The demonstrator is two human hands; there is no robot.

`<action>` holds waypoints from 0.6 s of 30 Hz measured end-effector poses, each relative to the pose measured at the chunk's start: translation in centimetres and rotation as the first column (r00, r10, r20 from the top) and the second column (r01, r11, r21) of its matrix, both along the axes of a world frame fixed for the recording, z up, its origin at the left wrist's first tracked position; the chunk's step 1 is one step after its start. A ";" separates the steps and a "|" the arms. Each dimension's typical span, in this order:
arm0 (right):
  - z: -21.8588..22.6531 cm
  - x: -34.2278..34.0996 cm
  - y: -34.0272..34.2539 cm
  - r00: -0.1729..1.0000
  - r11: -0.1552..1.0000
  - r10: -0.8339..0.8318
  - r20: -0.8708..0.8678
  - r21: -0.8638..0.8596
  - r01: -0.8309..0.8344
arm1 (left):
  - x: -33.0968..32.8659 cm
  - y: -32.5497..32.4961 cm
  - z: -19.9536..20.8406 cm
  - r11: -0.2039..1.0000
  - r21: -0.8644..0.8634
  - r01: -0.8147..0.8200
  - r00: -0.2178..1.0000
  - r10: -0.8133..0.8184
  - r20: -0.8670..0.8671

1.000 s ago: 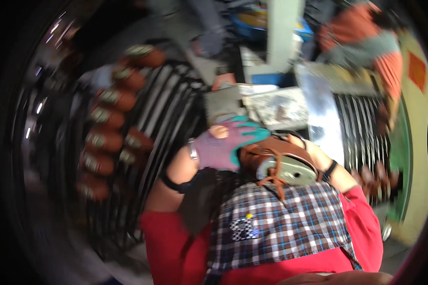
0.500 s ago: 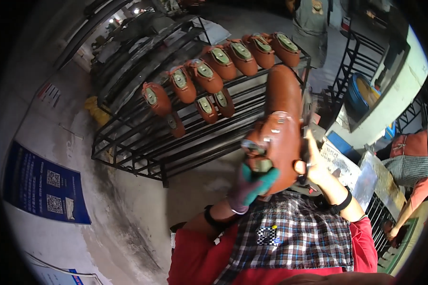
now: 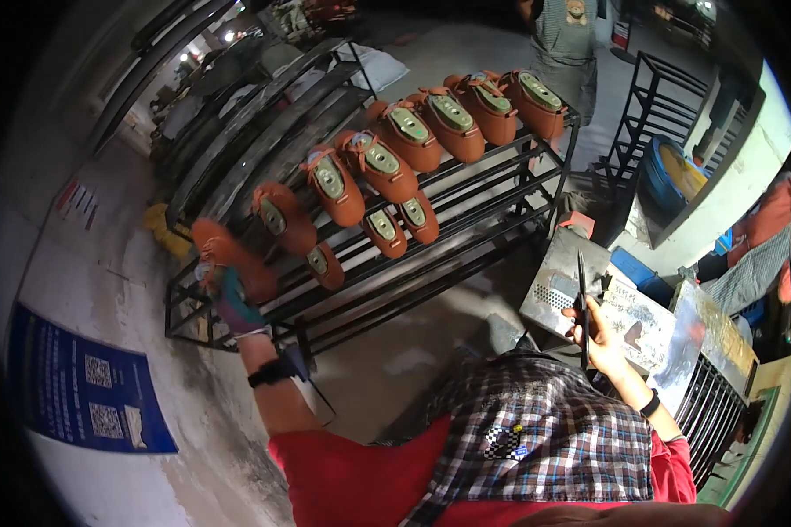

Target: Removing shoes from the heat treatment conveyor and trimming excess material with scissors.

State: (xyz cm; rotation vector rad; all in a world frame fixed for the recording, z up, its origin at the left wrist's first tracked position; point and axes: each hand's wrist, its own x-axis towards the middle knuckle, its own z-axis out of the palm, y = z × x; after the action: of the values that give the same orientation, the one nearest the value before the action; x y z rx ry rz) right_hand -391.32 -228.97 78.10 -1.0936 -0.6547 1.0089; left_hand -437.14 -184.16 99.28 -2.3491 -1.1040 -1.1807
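At the left end of the black metal rack (image 3: 387,321), my left hand (image 3: 237,303), in a green and purple glove, is closed on a brown leather shoe (image 3: 246,263). The shoe lies tilted along the rack's upper level, its heel end at my fingers. My right hand (image 3: 599,338), bare, grips a long, thin, dark tool (image 3: 582,299) that points away from me; its exact kind does not show. Beside the held shoe, more brown shoes (image 3: 334,189) with pale green soles or lasts line the upper level. Several smaller ones (image 3: 385,233) rest below them.
A metal plate with holes (image 3: 558,294) and a worn white board (image 3: 637,325) are at my right. Farther right stands a blue bucket (image 3: 664,180). A wall with a blue poster (image 3: 88,378) rises at my left. Beyond the rack stands a person in an apron (image 3: 567,53).
My left hand has carried the shoe from in front of my chest leftward to the rack's end. My right hand has come off the shoe and stays at the right with the tool.
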 end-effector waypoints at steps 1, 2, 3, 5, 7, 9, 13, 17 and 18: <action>-0.4 0.5 0.3 0.997 0.997 -0.017 0.077 -0.080 0.023 | 0.3 3.5 0.1 0.933 -0.304 0.193 0.831 0.010 0.556; -0.7 0.8 0.8 0.996 0.995 -0.042 0.076 -0.084 0.048 | 1.0 6.7 0.1 0.755 -0.425 0.500 0.412 0.224 0.883; -0.7 1.2 0.9 0.993 0.990 -0.034 0.116 -0.131 0.050 | 1.9 8.9 -0.3 0.738 -0.432 0.519 0.416 0.225 0.881; -0.9 1.8 1.3 0.985 0.987 -0.045 0.165 -0.145 0.070 | 3.4 12.0 -1.1 0.608 -0.555 0.568 0.463 0.322 0.826; -2.3 2.6 1.5 1.000 0.995 -0.007 0.018 -0.102 0.009 | 0.7 16.2 -0.3 0.547 -0.828 0.125 0.777 0.465 0.425; -2.6 3.6 0.6 0.997 0.991 -0.075 -0.034 -0.117 0.071 | 2.0 10.9 -5.2 0.505 -0.862 0.043 0.828 0.465 0.314; -3.2 7.0 -3.6 0.981 0.954 -0.190 -0.043 -0.242 0.174 | 7.3 4.6 -1.5 0.488 -0.702 -0.518 0.696 0.718 -0.014; -5.9 12.1 -11.1 0.935 0.886 -0.339 -0.105 -0.370 0.280 | 27.9 -0.6 1.1 0.930 -0.023 -0.367 0.908 0.363 0.211; -9.7 13.0 -13.9 0.945 0.901 -0.325 -0.016 -0.308 0.305 | 31.4 -2.8 0.4 0.941 0.280 -0.189 0.953 0.107 0.283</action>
State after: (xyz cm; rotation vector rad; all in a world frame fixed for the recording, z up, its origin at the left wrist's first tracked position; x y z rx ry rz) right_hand -378.30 -242.83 68.41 -1.3772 -0.2567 0.8738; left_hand -405.76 -186.95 99.73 -1.8824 -1.0687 -1.5172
